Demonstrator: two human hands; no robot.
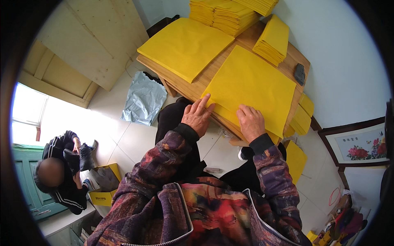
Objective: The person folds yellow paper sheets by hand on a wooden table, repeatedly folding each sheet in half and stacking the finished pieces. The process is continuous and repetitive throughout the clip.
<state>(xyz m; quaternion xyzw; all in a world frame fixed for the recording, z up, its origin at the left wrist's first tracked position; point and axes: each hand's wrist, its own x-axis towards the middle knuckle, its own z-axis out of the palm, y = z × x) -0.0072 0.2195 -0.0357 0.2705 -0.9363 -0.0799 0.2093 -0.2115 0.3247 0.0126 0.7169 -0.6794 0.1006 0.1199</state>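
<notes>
Head view: a wooden counter (245, 39) fills the top centre of the frame, bearing the largest pieces. Its near side, at centre right, carries the yellow sheet (254, 84) being worked, lying flat with a narrow band along its lower edge; whether that is a fold or another layer cannot be told. Left of it lies a flat yellow stack (186, 47), nearly touching; toward the top edge sit a taller yellow pile (225, 16) and a narrow yellow bundle (273, 39).

Handling this edge well probably calls for keeping it straight and square, with light, even pressure from both sides so the surface does not wrinkle or skew.

The left hand (198, 117) is loosely open at the sheet's left corner, index fingertip on it, thumb apart. The right hand (251, 123) is half curled, fingertips on the lower edge; whether it pinches cannot be told. Smallest is a dark grey block (300, 74), right of the bundle.
</notes>
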